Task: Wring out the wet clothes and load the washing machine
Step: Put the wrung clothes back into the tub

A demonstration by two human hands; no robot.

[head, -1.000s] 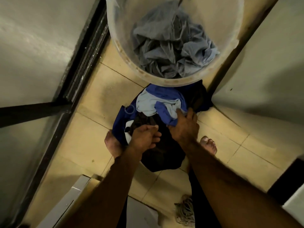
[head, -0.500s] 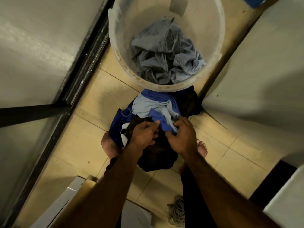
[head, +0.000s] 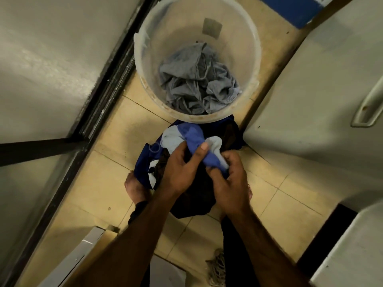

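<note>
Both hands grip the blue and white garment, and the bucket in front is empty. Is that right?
No. The bucket is not empty: the head view shows crumpled grey cloth in it. The left hand and right hand do grip the blue and white garment.

In the centre of the frame, the left hand (head: pixel 178 168) and the right hand (head: pixel 231 179) are both gripping a blue and white garment (head: pixel 194 137), the left thumb pressing on its middle and the right fingers curling round its lower end. The garment is hanging over a dark pile of clothes (head: pixel 196 197) lying on the tiled floor (head: pixel 116 179) (a bare foot (head: pixel 134 187) is showing at the pile's left edge). In the upper centre, a translucent bucket (head: pixel 176 27) is standing just beside the pile, holding crumpled grey clothes (head: pixel 194 85).
</note>
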